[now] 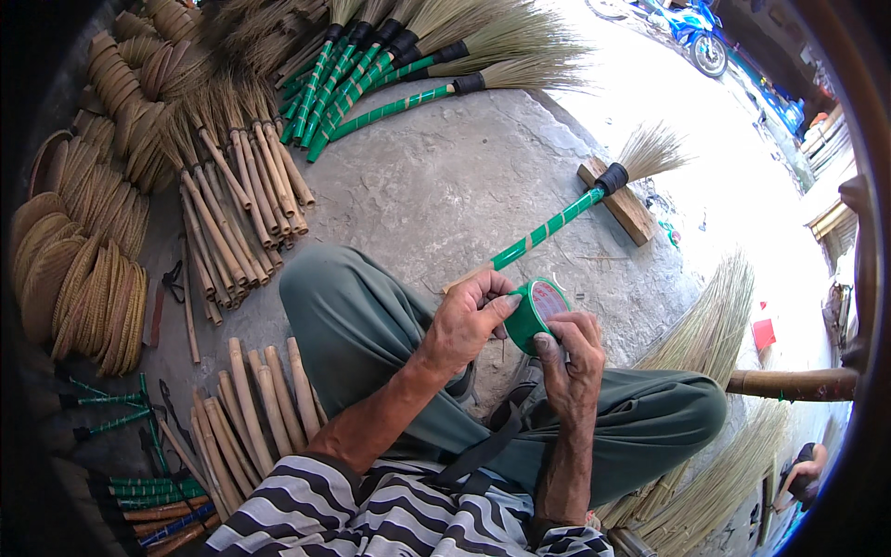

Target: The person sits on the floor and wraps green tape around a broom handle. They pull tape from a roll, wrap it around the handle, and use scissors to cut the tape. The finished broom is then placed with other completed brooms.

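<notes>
Left hand: your left hand [469, 320] is clamped on the roll of green tape [534, 311], thumb and fingers pinching its rim, likely to steady it.
Right hand: your right hand [568, 357] is closed on the same roll from below, fingertips at its edge as if picking at the tape end.
Tape roll: held above your knees, just beside the near end of the green-wrapped broom [566, 218].
Broom: lies on the concrete floor [445, 176], its head propped on a wooden block [620, 200].
Around: finished brooms [390, 70] fan out ahead; bare bamboo handles [237, 209] lie at your left, clear of your hands.
</notes>
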`<state>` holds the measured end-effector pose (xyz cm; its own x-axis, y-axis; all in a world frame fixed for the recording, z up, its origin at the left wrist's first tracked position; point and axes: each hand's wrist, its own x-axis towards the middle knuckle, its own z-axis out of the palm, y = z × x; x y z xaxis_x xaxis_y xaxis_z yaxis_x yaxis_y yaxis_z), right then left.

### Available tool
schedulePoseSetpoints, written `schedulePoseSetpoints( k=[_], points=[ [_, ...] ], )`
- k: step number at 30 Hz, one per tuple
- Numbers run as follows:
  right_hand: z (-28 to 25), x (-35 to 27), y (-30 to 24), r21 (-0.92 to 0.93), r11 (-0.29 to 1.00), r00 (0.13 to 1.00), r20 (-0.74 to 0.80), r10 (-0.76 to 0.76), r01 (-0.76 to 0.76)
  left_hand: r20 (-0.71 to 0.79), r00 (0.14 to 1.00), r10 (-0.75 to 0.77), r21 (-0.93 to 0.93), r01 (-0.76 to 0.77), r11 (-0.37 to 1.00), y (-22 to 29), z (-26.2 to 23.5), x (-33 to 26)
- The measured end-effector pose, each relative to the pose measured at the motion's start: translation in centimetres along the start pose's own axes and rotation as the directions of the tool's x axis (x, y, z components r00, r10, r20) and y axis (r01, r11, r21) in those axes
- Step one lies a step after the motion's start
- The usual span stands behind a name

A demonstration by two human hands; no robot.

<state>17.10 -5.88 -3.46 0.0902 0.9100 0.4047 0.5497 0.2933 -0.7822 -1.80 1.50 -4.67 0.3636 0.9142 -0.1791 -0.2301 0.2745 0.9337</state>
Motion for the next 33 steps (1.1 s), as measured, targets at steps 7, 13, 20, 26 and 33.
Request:
schedulePoseSetpoints(
  k=[7, 13, 20, 26, 33],
  points=[
    [0.1, 0.0, -0.4, -0.111, 0.994, 1.000, -0.018, 0.012, -0.013, 0.006, 0.996, 0.090, 0.171, -0.090, 0.981, 0.8, 0.4, -0.5],
    [0.3, 0.0, 0.0, -0.116, 0.989, 0.996, -0.028, 0.087, -0.090, 0.051, 0.979, 0.197, 0.324, -0.202, 0.924, 0.7, 0.9, -0.6],
    [0.4, -0.2, 1.3, -0.118, 0.983, 0.990, -0.057, 0.131, -0.137, 0.104, 0.986, 0.133, 0.297, -0.158, 0.942, 1.1, 1.9, -1.5],
    [-0.2, -1.2, 1.8, 0.109, 0.965, 0.970, 0.069, 0.232, -0.239, 0.032, 0.999, 0.011, -0.045, -0.009, 0.999, 2.2, 1.3, 0.1],
    [-3.3, -0.8, -2.9, 0.381, 0.843, 0.925, 0.197, 0.326, -0.379, 0.149, 0.989, 0.019, 0.083, -0.031, 0.996, 9.2, 2.4, -0.5]
  ],
)
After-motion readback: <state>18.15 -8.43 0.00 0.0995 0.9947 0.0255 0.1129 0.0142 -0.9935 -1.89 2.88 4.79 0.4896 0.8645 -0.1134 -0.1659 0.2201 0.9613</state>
